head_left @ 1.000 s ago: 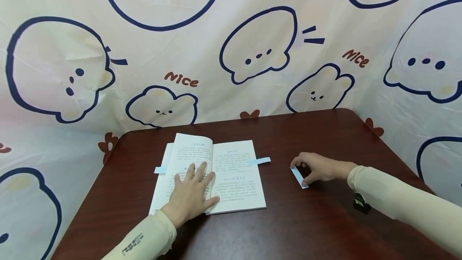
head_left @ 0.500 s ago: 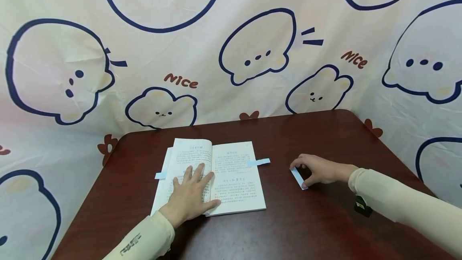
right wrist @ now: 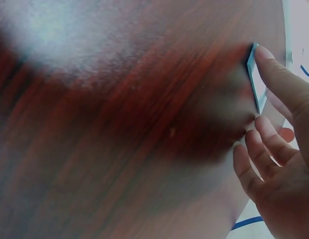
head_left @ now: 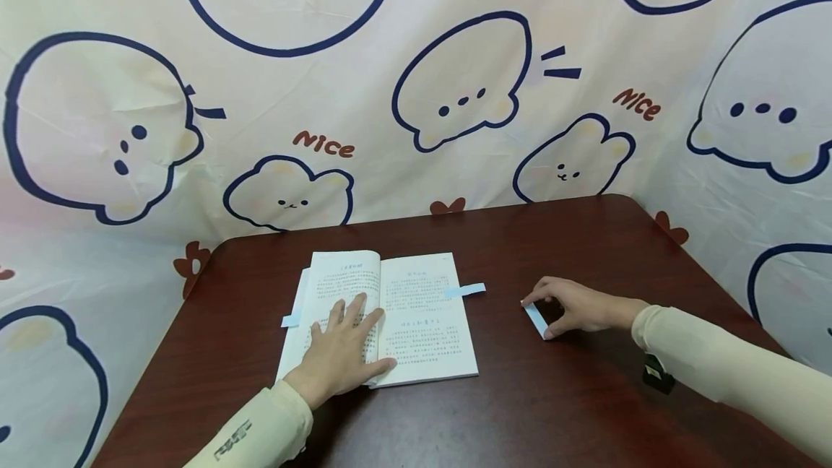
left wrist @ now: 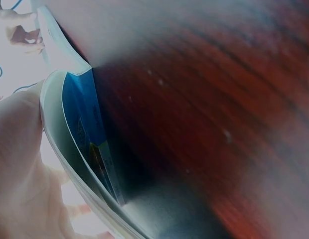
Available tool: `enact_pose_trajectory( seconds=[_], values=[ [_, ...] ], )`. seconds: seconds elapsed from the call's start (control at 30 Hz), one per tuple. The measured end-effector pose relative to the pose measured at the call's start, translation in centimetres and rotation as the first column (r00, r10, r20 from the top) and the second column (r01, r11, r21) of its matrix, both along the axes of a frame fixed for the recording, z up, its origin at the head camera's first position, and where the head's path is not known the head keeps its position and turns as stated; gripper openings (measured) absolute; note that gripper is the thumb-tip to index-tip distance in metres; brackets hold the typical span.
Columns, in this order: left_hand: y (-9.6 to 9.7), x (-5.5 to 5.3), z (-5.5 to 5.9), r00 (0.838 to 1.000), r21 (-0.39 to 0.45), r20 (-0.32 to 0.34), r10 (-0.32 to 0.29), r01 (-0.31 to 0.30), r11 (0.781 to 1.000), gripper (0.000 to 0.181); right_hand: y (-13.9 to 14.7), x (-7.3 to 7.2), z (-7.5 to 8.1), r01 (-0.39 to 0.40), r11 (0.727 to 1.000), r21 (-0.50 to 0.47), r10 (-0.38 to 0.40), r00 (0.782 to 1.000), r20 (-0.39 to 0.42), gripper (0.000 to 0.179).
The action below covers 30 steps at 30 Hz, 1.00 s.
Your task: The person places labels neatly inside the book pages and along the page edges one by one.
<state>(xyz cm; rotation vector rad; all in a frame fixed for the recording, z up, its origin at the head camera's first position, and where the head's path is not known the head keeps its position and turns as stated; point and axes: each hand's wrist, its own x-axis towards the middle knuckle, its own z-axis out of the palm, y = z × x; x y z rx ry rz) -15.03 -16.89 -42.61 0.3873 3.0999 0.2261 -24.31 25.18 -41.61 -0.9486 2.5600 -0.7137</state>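
Head view: one pale-blue strip (head_left: 536, 321), between the thumb and fingertips of my right hand (head_left: 575, 305), parted just enough to pinch its two ends; contact with the table (head_left: 513, 410) cannot be told. Handling, as I judge it: light, equal pressure at both ends, lest the strip buckle. One open book (head_left: 429, 331), under my left hand (head_left: 339, 363), fingers spread across a page, gripping nothing; steady, even weight should suit. Two similar markers: right tab (head_left: 476, 289), jutting out between my two hands; left tab (head_left: 289, 321), beyond my left fingers' outer side. Left wrist view: pages bowed beside my palm, blue cover (left wrist: 83, 107) beneath. Right wrist view: strip narrow, straight, pale-faced, dark along one edge; spare fingers bent just beside its lower end.
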Motion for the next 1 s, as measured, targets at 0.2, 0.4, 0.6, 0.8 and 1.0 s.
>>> enact_pose_trajectory(
  seconds=[0.2,0.4,0.6,0.8,1.0],
  values=[
    [0.0,0.0,0.1,1.000,-0.006,-0.002,-0.002,0.002,1.000,0.083,0.2,0.0,-0.6,0.013,0.999,-0.029,-0.013,1.000,-0.017,0.058],
    [0.1,0.0,0.1,1.000,-0.018,0.001,-0.001,0.001,1.000,0.084,0.4,-0.5,-1.5,0.018,0.995,-0.100,-0.022,0.999,-0.031,0.054],
    [0.2,-0.1,0.2,1.000,-0.023,-0.001,-0.001,0.001,1.000,0.083,0.4,-0.8,-1.7,0.026,0.994,-0.109,-0.031,0.999,-0.041,0.037],
    [0.1,-0.1,0.2,1.000,-0.027,-0.002,-0.008,0.008,1.000,0.082,-0.6,-0.2,-1.1,0.022,0.995,0.093,0.000,0.974,-0.228,0.024],
    [0.1,0.0,0.2,1.000,-0.017,0.007,-0.009,0.009,1.000,0.082,-1.8,0.3,-1.0,0.020,0.976,0.218,0.066,0.922,-0.381,0.016]
  ],
)
